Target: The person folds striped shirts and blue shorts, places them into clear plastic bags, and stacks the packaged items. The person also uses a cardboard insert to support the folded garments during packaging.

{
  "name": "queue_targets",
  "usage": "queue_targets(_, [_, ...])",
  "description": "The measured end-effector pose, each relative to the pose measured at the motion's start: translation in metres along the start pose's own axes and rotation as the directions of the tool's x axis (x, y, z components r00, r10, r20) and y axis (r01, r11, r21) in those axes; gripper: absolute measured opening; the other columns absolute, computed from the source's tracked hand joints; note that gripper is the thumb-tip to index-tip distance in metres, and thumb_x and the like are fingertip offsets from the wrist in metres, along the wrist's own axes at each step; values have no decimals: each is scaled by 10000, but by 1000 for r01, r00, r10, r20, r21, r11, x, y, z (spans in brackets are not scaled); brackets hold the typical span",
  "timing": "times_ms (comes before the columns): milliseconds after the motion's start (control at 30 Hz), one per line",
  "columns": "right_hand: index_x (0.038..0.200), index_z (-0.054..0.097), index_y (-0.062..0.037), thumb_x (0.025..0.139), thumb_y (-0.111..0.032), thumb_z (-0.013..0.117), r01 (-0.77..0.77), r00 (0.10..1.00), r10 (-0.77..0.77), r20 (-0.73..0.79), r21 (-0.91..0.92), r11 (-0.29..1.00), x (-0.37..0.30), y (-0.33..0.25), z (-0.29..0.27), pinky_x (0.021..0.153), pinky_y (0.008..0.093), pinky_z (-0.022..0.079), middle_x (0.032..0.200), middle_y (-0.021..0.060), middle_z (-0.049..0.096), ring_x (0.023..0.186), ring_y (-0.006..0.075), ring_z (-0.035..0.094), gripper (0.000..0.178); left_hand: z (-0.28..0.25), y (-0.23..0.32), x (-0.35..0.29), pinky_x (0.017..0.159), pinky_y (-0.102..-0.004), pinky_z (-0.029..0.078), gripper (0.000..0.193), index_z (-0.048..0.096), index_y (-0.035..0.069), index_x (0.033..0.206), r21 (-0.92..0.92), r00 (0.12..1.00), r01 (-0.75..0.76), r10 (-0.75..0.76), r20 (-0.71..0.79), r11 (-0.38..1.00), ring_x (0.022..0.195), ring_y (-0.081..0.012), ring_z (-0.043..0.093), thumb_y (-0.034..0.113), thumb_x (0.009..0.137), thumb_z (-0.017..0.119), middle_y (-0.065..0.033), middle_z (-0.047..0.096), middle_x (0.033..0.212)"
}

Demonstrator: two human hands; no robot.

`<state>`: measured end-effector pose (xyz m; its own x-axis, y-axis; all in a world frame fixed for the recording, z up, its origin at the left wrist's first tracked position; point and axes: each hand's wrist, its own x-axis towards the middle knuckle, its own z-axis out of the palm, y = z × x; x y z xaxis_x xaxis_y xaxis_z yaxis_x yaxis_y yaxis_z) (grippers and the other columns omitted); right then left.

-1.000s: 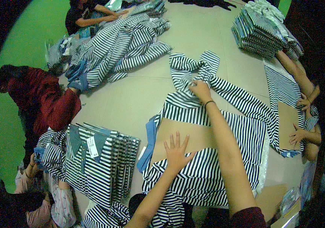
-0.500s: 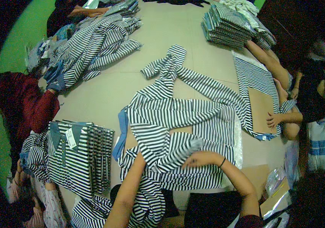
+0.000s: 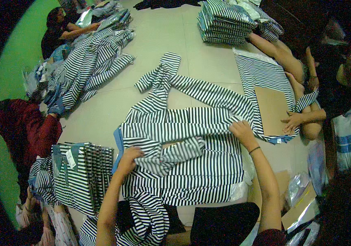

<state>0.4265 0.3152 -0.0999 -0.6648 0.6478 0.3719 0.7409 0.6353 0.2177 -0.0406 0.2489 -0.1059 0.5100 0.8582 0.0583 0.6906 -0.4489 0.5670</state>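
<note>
A black-and-white striped shirt [image 3: 200, 168] lies spread on the floor in front of me, its blue collar [image 3: 117, 143] toward the left. My left hand [image 3: 131, 159] has its fingers curled on the fabric close to the collar. At the far right end of a sleeve, my right hand [image 3: 242, 132] pinches the striped cloth. One folded-over sleeve [image 3: 183, 151] lies across the shirt's middle, slightly blurred. A sliver of brown board shows between the folds. Clear plastic [image 3: 241, 190] sticks out along the shirt's right edge.
Folded striped shirts [image 3: 77, 176] are stacked at my left, another stack [image 3: 224, 24] stands far right. Loose striped shirts [image 3: 89, 61] are heaped far left. On the right, a co-worker's hand [image 3: 293, 122] rests by a brown board [image 3: 271, 110] on another shirt. Co-workers sit around.
My right hand has moved up and to the right, onto the sleeve's end. My left hand has shifted left toward the collar. The folded sleeve lies flatter, and the whole view has shifted slightly.
</note>
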Motion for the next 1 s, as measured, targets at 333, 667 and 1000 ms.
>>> queue_targets(333, [917, 530, -56, 649, -12, 488, -460, 888, 457, 57, 137, 877, -47, -14, -20, 801, 375, 373, 945, 125, 519, 909, 269, 483, 274, -39, -5, 16, 884, -310, 340, 368, 576, -1, 850, -204, 926, 302, -235, 296, 931, 954, -244, 503, -97, 538, 408, -113, 575, 951])
queue_targets(667, [782, 551, -40, 776, -270, 479, -435, 872, 239, 427, 452, 779, 35, 7, 32, 661, 327, 410, 757, 95, 567, 718, 234, 533, 241, -6, -31, 90, 945, -432, 181, 382, 474, 62, 1052, 246, 963, 267, -250, -101, 932, 987, -266, 433, 294, 751, 520, -114, 522, 979])
queue_targets(1000, [701, 484, -39, 672, -122, 459, -452, 886, 455, -89, 55, 890, 35, -12, 25, 573, 358, 385, 665, 111, 475, 635, 246, 483, 91, 3, -5, 77, 918, -437, 235, 424, 424, 89, 1096, 480, 948, 215, -64, -312, 850, 1054, -318, 342, 244, 719, 540, -155, 402, 1107])
